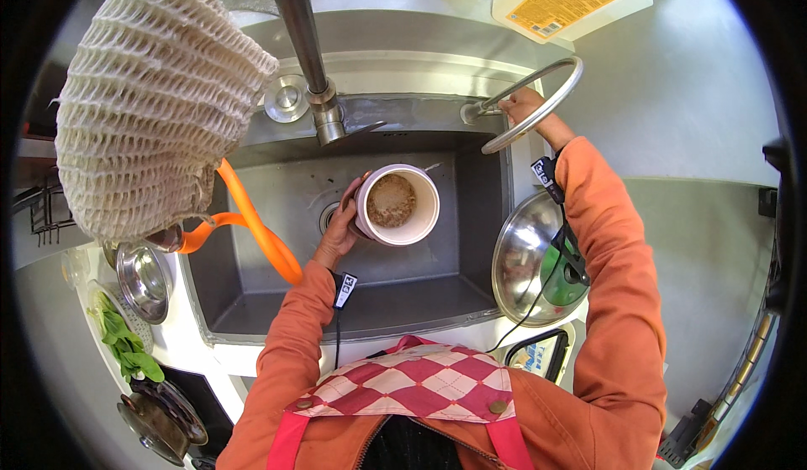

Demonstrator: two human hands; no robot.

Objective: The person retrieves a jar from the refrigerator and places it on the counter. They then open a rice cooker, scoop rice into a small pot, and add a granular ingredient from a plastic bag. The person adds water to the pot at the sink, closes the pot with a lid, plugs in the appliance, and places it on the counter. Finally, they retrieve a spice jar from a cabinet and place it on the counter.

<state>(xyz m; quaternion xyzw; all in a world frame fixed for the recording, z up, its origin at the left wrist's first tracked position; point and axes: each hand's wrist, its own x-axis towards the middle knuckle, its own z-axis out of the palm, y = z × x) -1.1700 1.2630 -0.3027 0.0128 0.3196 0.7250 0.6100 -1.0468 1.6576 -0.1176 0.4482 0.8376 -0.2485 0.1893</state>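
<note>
My left hand grips the side of a round white-lined container above the dark sink. Brownish grains, apparently under liquid, lie in the container's bottom. At the sink's back right corner, my right hand has its fingers at the base of a curved metal spout; its grip is partly hidden by the spout. A dark metal faucet rises behind the sink. No stream of water can be made out over the container.
A knitted mesh cloth looms at upper left, above an orange hose. Metal bowls and leafy greens stand left. A large metal lid or bowl is right of the sink. Plastic jugs stand behind.
</note>
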